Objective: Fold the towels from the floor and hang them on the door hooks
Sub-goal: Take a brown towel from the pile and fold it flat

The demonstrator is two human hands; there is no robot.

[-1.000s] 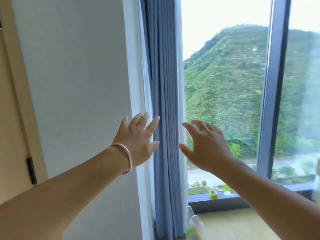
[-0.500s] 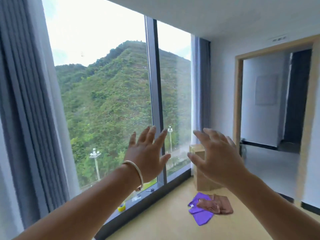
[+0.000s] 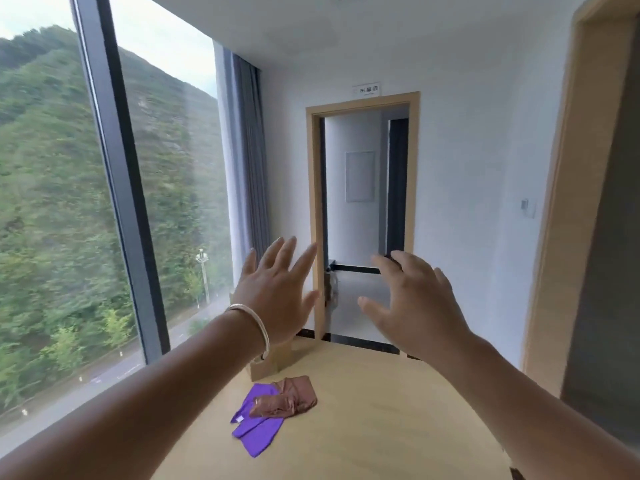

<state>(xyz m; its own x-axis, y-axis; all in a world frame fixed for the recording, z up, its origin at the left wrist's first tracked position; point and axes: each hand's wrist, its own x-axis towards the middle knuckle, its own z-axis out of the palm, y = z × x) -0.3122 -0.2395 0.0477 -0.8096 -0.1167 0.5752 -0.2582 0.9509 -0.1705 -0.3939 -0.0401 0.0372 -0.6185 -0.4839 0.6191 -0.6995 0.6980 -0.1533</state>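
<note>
Two towels lie crumpled on the yellow floor ahead: a purple towel [image 3: 258, 429] and a brown towel [image 3: 287, 398] lying partly over it. My left hand [image 3: 275, 296], with a silver bracelet on the wrist, is raised in front of me with fingers spread and holds nothing. My right hand [image 3: 414, 303] is raised beside it, fingers relaxed and slightly bent, also empty. Both hands hover well above the towels. No door hooks show in this view.
A cardboard box [image 3: 268, 362] stands on the floor just behind the towels, near the window. A big window [image 3: 114, 188] fills the left wall, with a grey curtain [image 3: 251, 161] at its end. An open doorway [image 3: 363, 216] lies ahead; another wooden door frame [image 3: 557, 216] stands at right.
The view has swung right from the wall and curtain, past the window, to the room with the doorway. The towels on the floor came into sight. Both hands stayed raised and empty.
</note>
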